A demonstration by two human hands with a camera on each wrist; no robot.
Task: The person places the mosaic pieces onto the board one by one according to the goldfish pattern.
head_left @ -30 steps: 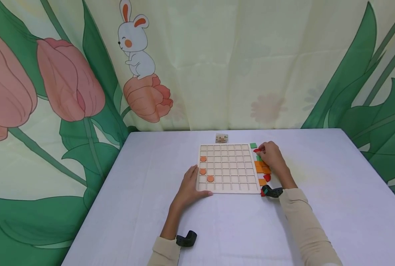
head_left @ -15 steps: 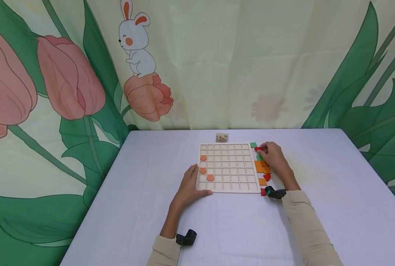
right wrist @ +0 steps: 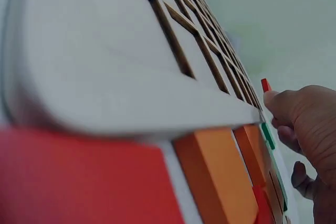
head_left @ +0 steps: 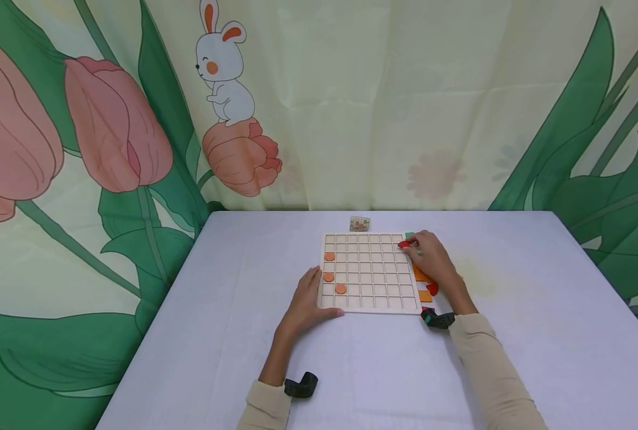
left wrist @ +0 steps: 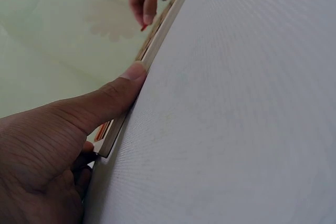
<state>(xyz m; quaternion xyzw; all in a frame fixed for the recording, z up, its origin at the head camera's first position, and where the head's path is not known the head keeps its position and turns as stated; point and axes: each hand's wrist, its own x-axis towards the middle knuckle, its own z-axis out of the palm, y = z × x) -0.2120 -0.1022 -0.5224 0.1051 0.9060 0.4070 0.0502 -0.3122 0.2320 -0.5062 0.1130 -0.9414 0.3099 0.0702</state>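
A pale gridded board [head_left: 378,311] lies on the table. My left hand [head_left: 304,301] rests at its front left corner, fingers extended along the left side and thumb along the front edge. In the left wrist view, the thumb [left wrist: 135,72] presses the board's edge. My right hand [head_left: 431,260] pinches a small red piece [head_left: 403,244] between thumb and fingertips over the board's far right part. The right wrist view shows that red piece [right wrist: 265,85] above the board's rim. Several orange discs, one of them a round disc [head_left: 329,257], sit in cells on the left.
Along the board's right side lie orange tiles [head_left: 425,296], a red piece [head_left: 432,289] and a green tile [head_left: 409,235], partly hidden by the right hand. A small patterned block [head_left: 359,224] stands behind the board. A printed curtain [head_left: 351,119] hangs beyond the table.
My right hand has moved left with the red piece, from beside the board to over its right edge. The left hand stays at its corner.
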